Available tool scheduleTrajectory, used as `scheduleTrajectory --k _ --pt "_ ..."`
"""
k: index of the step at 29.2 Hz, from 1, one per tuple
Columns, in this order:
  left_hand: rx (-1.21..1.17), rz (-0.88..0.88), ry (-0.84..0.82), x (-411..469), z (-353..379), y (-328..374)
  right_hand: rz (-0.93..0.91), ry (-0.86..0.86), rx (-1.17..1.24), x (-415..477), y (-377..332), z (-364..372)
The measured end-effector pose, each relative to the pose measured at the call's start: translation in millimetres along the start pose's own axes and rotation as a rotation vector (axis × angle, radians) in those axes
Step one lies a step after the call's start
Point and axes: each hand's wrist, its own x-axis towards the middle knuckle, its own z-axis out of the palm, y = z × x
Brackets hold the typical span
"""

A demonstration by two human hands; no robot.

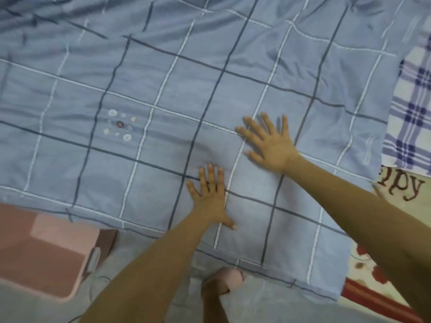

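I have both hands flat on the blue checked sheet (163,89), which lies spread wide across most of the view, with its near edge running just in front of me. My left hand (211,197) presses palm down close to that edge, fingers straight and slightly fanned, gripping nothing. My right hand (268,141) lies farther out and to the right, fingers spread wide, also flat and empty. I judge the splayed palms are there to smooth the cloth: open fingers cover more fabric and push creases outward instead of bunching it. The far part of the sheet shows folds and ripples, so that side looks unfinished.

A small patch of flower shapes (119,124) sits on the sheet to the left, well apart from both hands. A pink mat (46,248) lies at the lower left, its corner tucked under the sheet's edge. On the right a plaid cloth (412,113) and a lettered rug (401,187) border the sheet and could catch its hem. A pink slipper (233,278) stands just beside the near edge.
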Motion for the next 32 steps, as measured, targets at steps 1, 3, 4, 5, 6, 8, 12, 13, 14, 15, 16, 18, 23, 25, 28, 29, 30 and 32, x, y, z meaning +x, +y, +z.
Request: scheduleTrajectory --k 1,3,4,5,6,8,12,13,14,15,16,18,23,25,28,29,30,32 --pt "0.029 0.065 0.076 1 2 -6 -0.076 0.024 -0.052 -5 -8 9" --pt "0.140 0.223 0.325 9 4 -42 -0.168 0.099 -0.130 -4 -25 23" --pt "0.201 0.297 0.450 13 -3 -62 -0.190 0.147 -0.156 1 -31 24" --pt "0.270 0.335 0.533 18 -16 -92 -0.199 0.189 -0.152 13 -42 26" --pt "0.326 0.333 0.600 22 -32 -123 -0.188 0.200 -0.134 26 -53 27" --pt "0.307 0.220 0.658 29 -74 -197 -0.146 0.187 -0.099 67 -81 27" --pt "0.137 -0.066 0.622 41 -157 -306 -0.020 0.135 -0.049 163 -125 15" --pt "0.087 -0.136 0.619 43 -175 -328 -0.003 0.130 -0.034 193 -136 8" --pt "0.031 -0.189 0.627 46 -197 -352 -0.003 0.135 -0.040 231 -147 -2" --pt "-0.010 -0.214 0.632 50 -216 -368 -0.014 0.149 -0.062 263 -153 -10" --pt "-0.032 -0.234 0.634 54 -230 -378 -0.033 0.175 -0.082 290 -158 -17" --pt "-0.113 -0.284 0.667 71 -269 -412 -0.075 0.231 -0.126 363 -167 -36" --pt "-0.266 -0.359 0.720 112 -359 -467 -0.136 0.408 -0.177 509 -168 -72" --pt "-0.263 -0.336 0.708 121 -376 -479 -0.043 0.417 -0.130 552 -166 -80" --pt "-0.297 -0.303 0.598 125 -386 -487 0.096 0.361 0.010 581 -170 -86" --pt "-0.317 -0.295 0.524 126 -390 -491 0.115 0.350 0.036 586 -171 -88" --pt "-0.331 -0.282 0.447 122 -393 -491 0.119 0.344 0.054 583 -172 -89" --pt "-0.364 -0.261 0.326 117 -406 -495 0.114 0.319 0.108 583 -170 -94"
